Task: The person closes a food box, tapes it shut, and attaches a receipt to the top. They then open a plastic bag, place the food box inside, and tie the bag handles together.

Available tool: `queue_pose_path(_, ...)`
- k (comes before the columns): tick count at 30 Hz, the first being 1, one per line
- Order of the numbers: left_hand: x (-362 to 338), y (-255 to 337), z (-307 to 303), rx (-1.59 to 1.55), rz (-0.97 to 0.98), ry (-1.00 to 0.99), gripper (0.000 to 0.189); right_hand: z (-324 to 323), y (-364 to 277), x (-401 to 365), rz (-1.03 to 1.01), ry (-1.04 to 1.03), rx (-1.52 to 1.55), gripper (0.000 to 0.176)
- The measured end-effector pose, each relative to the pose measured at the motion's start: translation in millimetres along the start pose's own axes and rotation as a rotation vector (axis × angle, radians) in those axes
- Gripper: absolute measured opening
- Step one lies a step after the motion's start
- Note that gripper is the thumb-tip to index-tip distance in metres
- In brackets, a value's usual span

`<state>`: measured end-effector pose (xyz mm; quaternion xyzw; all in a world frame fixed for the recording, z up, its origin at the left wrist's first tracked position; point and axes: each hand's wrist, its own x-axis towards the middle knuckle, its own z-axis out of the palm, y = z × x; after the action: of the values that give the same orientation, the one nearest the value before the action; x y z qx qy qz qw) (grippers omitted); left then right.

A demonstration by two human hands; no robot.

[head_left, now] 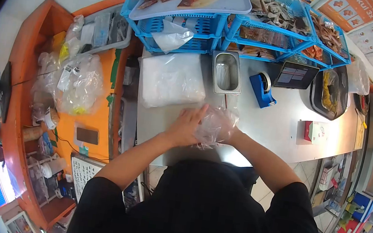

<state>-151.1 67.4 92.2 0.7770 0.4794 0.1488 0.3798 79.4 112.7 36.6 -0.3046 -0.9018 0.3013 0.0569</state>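
A crumpled clear plastic bag (212,128) is between my hands, above the near edge of the metal counter. My left hand (187,125) grips its left side, fingers pointing up and toward the bag. On the other side, my right hand (229,134) is closed on the bag, its fingers partly covered by the see-through film. What the bag contains, if anything, cannot be made out. Just beyond my left hand lies a stack of clear plastic bags (172,79). A rectangular steel container (226,73) stands beyond the held bag.
Blue plastic racks (220,28) with packets line the back of the metal counter (266,127). A blue tape dispenser (262,90), a tablet (296,76), a black tray (329,93) and a small red-and-white box (314,131) stand to the right. An orange counter (94,125) is at left.
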Motion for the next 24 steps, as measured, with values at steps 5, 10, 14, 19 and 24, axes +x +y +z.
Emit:
queue_pose_path(5,4.5,-12.3,16.4,0.078,0.314,0.183,0.086,-26.4,-36.6,1.8,0.009,0.034,-0.025,0.080)
queue_pose_path(10,-4.8,10.6,-7.3,0.111,0.360,0.078,0.072,11.0,-27.2,-0.3,0.029,0.182,-0.051,0.078)
queue_pose_path(14,-11.5,-0.3,-75.0,0.006,0.117,-0.012,0.047,-13.3,-25.8,-36.6,0.163,0.168,-0.066,0.082)
queue_pose_path(19,20.7,-105.8,-85.7,-0.076,-0.190,0.299,0.029,-22.2,-7.8,-124.6,0.386,0.342,-0.035,0.084)
queue_pose_path(24,68.8,-124.5,-71.8,0.317,-0.618,0.097,0.029,-0.1,7.9,-177.3,0.730,0.741,-0.102,0.066)
